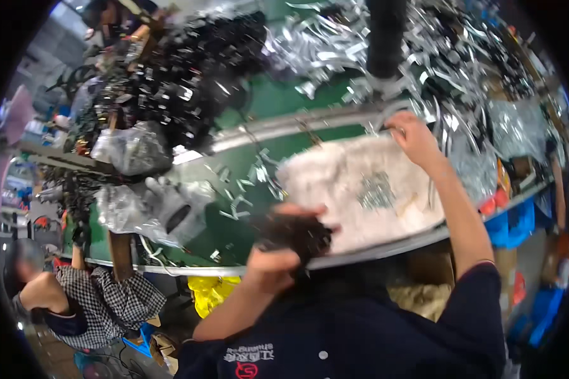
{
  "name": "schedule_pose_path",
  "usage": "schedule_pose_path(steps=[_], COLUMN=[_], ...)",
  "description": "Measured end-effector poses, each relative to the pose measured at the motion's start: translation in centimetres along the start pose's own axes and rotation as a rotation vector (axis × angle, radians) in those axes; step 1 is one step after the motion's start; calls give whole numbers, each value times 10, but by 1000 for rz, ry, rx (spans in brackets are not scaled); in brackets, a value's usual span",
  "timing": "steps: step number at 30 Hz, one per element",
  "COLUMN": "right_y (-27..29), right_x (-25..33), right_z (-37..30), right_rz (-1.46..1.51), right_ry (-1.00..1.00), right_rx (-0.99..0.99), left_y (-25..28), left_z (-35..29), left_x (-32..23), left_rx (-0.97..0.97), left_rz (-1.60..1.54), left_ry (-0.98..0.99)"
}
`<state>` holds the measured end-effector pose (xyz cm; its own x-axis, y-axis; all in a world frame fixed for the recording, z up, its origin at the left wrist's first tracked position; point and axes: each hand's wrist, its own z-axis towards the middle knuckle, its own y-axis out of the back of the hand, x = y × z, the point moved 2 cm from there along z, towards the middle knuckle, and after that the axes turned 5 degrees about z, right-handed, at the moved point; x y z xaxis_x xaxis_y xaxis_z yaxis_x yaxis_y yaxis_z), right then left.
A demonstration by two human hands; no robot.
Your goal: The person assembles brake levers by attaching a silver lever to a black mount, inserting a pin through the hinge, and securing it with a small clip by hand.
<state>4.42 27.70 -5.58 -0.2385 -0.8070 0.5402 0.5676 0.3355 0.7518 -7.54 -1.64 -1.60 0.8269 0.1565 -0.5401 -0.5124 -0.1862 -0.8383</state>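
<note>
The left grip [272,264] is clamped on a dark bundle [300,237], thumb on one side and fingers on the other; blur hides its details. The bundle is above the front edge of the desk [199,243], by the left corner of a pale cloth [322,170]. The right grip [416,140] is at the cloth's far right corner, near the metal rail [272,129], its fingertips bent close together; whether they pinch anything, I cannot tell.

On the cloth lies a small pile of shiny pieces [376,191]. Left of it, loose metal clips [257,172] are scattered over the green surface.

Two clear bags are on the desk's left: the farther bag [133,148] is bunched up, its contents unclear; the nearer bag [123,205] lies against a grey wrapped thing [171,211] with a dark slot. More clear plastic [518,129] is at the right, its contents too blurred to name.

Beyond the rail are a black heap [171,88] and a heap of silver strips [316,47]. Below the front edge are a yellow bag [212,294] and a carton [431,265], with crumpled brown material [423,300] beside it.
</note>
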Motion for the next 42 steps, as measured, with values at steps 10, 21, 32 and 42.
schedule_pose_path(steps=[10,21,32,42], right_y=[-3,24,107,27], right_x=[-22,-47,34,77], right_z=[64,64,-50,-94], right_rz=[-564,-216,281,1025], right_ry=[99,429,-177,-309], right_rx=[695,465,-62,-26], left_y=[-16,13,3,29], left_z=[-21,-27,5,9], left_x=[6,6,24,17], left_rx=[232,222,232,202], left_rz=[-117,137,-168,143], left_ry=[247,53,120,-58])
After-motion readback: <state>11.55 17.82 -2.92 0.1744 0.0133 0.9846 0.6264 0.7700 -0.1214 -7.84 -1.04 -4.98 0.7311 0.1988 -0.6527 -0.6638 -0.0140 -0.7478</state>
